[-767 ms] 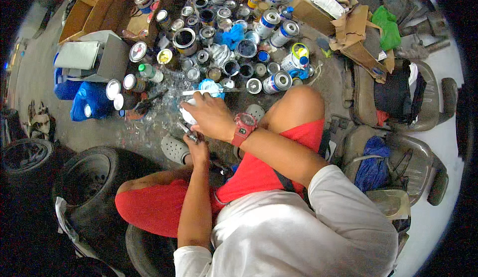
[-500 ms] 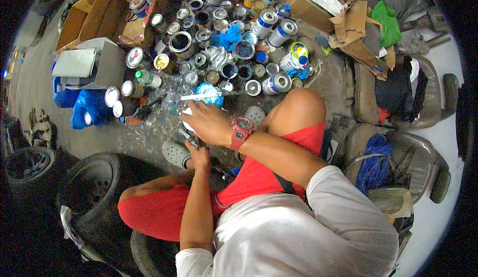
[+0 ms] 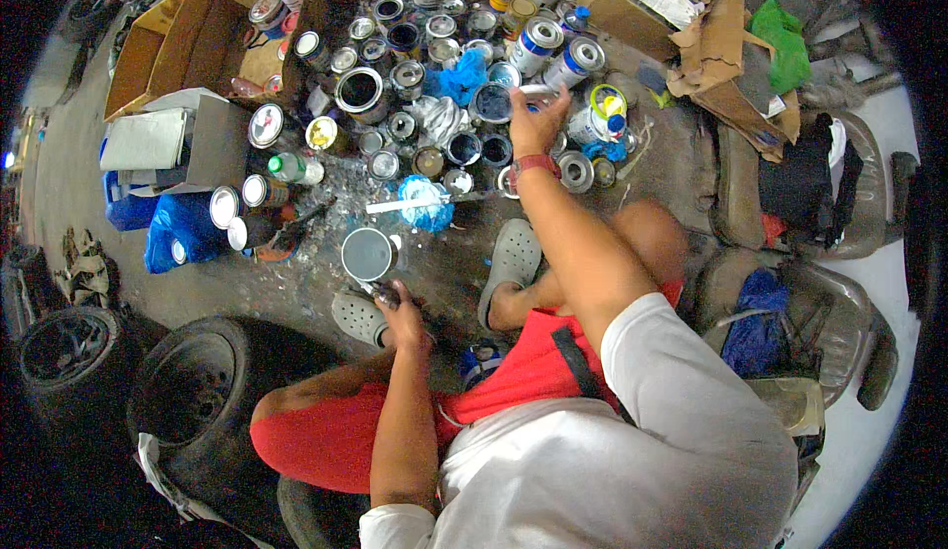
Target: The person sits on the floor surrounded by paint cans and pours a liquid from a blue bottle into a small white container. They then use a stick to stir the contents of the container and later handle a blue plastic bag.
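Note:
My left hand (image 3: 407, 320) is closed on the metal body of a spray gun (image 3: 383, 294). Its round cup (image 3: 367, 255) is uncovered and shows grey inside. My right hand (image 3: 538, 132) reaches out among the paint cans, thumb and fingers curled around a pale round lid (image 3: 539, 92); a blue surface shows just below it. Whether the lid rests on a can is hidden. A white stir stick (image 3: 390, 206) lies across a blue-and-white paint-smeared cloth (image 3: 427, 203) between my hands. Next to my right hand stands an open can of dark paint (image 3: 491, 103).
Several paint cans (image 3: 361, 93) crowd the floor ahead. Cardboard boxes (image 3: 163, 50) stand at the far left, a torn carton (image 3: 716, 50) at the far right. Tyres (image 3: 193, 381) lie to the left, worn seats (image 3: 839, 322) to the right. A green-capped bottle (image 3: 288, 168) stands nearby.
My right hand has moved from over the spray gun's cup, away and to the right among the cans. The cup's inside is now exposed. My left hand keeps hold of the gun.

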Demonstrator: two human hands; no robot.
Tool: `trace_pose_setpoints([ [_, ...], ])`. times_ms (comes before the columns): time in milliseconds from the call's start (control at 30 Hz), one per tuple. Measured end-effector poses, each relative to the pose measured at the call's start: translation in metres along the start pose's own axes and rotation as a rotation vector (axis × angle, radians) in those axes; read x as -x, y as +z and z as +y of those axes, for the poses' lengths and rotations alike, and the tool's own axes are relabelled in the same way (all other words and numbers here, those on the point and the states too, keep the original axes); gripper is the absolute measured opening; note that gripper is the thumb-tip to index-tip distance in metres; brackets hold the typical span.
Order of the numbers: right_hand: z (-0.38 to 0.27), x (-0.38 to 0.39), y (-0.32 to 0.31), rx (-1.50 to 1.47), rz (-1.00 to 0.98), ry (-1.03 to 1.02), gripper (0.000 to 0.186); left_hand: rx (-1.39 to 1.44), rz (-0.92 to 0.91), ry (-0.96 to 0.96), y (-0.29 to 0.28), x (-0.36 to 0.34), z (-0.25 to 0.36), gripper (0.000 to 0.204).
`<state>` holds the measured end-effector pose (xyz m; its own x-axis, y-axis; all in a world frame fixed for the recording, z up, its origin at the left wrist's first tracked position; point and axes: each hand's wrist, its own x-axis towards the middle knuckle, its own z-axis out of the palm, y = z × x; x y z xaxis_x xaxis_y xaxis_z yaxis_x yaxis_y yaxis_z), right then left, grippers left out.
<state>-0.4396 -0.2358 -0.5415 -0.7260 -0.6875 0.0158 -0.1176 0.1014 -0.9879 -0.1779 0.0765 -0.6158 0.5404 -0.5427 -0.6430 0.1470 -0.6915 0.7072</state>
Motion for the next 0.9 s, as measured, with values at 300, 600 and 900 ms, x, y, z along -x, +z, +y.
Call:
trace_pose_setpoints([
  [300,0.092,-0.009,-0.003,0.528,0.188,0.055,0.107,0.245,0.074,-0.229,0.007,0.030,0.054,0.097],
  [600,0.129,-0.001,-0.003,0.766,0.056,-0.032,0.102,0.004,0.101,-0.357,0.005,0.041,0.081,0.097],
  [900,0.116,-0.001,-0.007,0.899,-0.010,0.069,0.097,0.336,0.054,-0.314,-0.005,-0.014,-0.002,0.084],
])
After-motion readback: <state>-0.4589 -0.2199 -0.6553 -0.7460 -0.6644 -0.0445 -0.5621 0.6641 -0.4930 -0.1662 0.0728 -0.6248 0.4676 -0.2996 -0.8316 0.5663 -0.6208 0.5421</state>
